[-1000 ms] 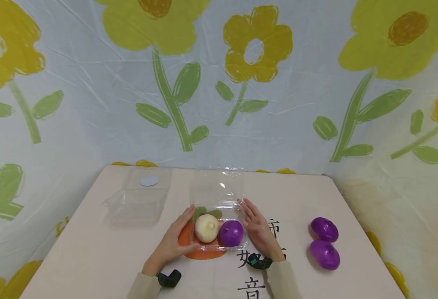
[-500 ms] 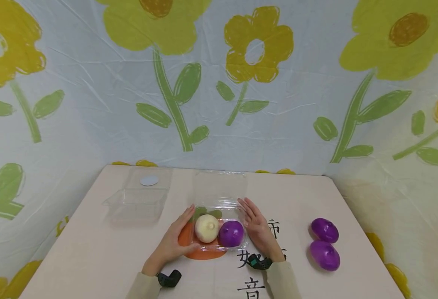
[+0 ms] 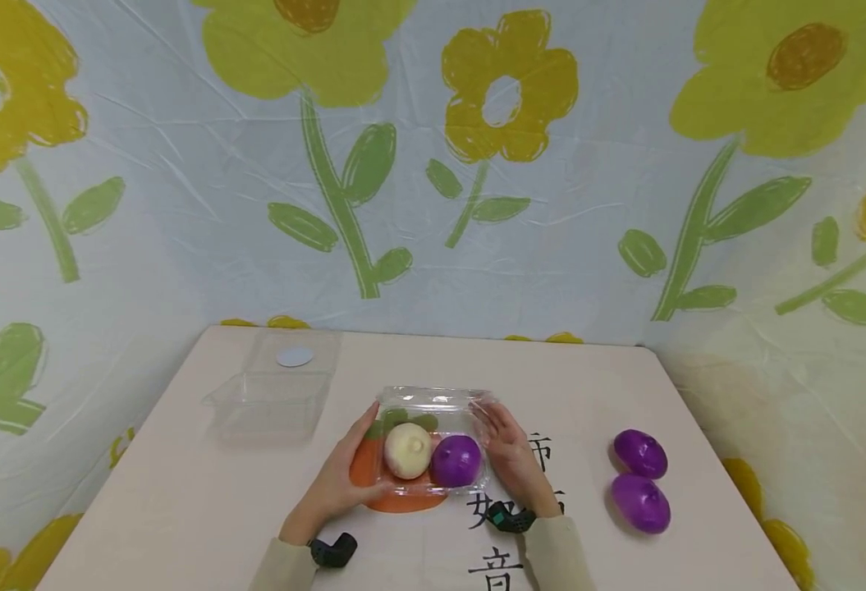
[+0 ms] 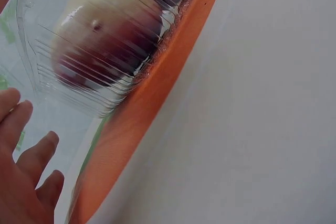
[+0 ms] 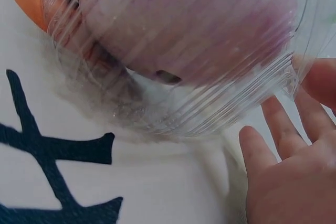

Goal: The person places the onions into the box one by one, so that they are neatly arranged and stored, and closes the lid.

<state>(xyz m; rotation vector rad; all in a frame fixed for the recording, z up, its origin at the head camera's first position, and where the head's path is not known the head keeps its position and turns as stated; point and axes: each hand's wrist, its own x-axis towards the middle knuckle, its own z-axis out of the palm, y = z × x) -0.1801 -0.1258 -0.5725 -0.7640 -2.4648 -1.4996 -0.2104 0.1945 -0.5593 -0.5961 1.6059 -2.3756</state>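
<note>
Even, bright light fills my head view; shadows under the purple onions (image 3: pixel 641 480) at lower right are soft and faint. The frame edges bow outward. Glare streaks the clear box (image 4: pixel 89 51) in both my wrist views, where my fingers (image 5: pixel 283 150) look soft and blurred.

A staged tabletop set: flower-printed backdrop cloth (image 3: pixel 433 164) draped behind a beige table (image 3: pixel 181 492).

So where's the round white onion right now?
In the head view, the round white onion sits inside the clear plastic clamshell box, left of the purple onion, between both hands.
</note>
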